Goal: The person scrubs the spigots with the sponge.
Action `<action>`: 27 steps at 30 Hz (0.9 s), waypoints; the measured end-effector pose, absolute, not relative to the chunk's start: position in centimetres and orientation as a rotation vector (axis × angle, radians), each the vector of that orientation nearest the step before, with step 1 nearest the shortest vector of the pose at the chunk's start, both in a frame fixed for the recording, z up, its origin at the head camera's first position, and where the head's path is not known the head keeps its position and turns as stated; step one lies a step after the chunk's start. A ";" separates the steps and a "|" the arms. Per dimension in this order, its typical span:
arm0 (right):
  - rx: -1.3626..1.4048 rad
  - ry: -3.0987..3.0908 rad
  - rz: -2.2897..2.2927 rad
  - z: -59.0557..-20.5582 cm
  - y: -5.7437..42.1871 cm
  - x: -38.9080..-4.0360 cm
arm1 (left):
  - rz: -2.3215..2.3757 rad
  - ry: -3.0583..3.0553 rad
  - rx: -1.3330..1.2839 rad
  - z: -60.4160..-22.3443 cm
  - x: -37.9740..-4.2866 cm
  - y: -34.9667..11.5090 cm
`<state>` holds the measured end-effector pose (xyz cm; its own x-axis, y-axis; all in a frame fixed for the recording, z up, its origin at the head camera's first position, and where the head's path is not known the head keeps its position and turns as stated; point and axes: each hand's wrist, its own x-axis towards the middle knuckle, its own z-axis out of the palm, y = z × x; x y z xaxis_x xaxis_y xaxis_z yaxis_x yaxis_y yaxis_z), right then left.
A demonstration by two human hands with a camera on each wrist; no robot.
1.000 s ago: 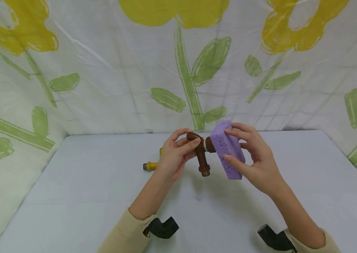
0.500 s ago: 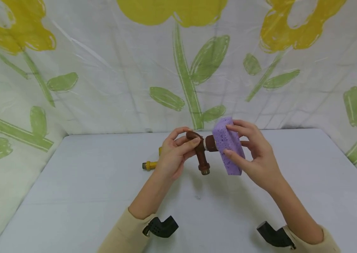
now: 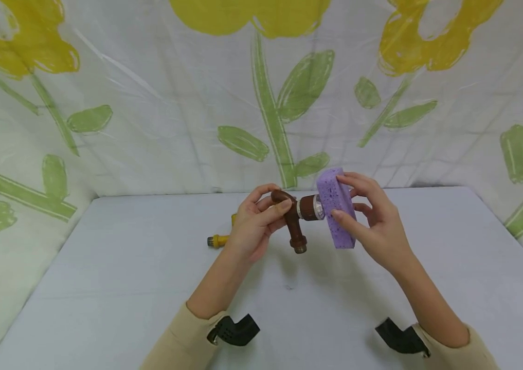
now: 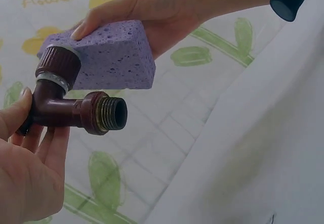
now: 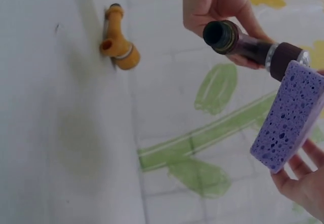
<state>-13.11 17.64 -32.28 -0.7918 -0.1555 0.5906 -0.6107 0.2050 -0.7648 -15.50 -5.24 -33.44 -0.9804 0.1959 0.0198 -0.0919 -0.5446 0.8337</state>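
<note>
A dark brown faucet (image 3: 294, 221) with a ribbed knob and a threaded inlet is held up above the table by my left hand (image 3: 256, 226), thumb and fingers pinching its spout end. My right hand (image 3: 377, 226) grips a purple porous sponge (image 3: 339, 208) between thumb and fingers. The sponge (image 4: 114, 57) lies against or right beside the end of the faucet's knob (image 4: 58, 67) in the left wrist view. From the right wrist, the faucet's threaded opening (image 5: 218, 35) faces the camera, and the sponge (image 5: 288, 117) covers part of the knob's end.
On the white table (image 3: 150, 267) a yellow faucet (image 3: 218, 241) lies behind my left hand, partly hidden by it; the right wrist view shows this yellow faucet (image 5: 119, 41) whole. A white curtain (image 3: 159, 103) painted with flowers hangs behind the table.
The sponge in my right hand has shifted up and slightly right along the knob, uncovering more of its silvery end. My left hand and the faucet have stayed nearly still.
</note>
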 end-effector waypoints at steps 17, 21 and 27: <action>0.562 -2.241 1.498 -32.6 19.0 -14.1 | 2.598 1.323 0.108 -34.0 -15.9 -5.5; 0.541 -2.251 1.492 -32.8 19.5 -14.0 | 2.603 1.272 0.123 -34.2 -16.0 -5.4; 0.514 -2.287 1.462 -33.1 20.2 -13.9 | 2.596 1.230 0.133 -34.5 -16.1 -5.5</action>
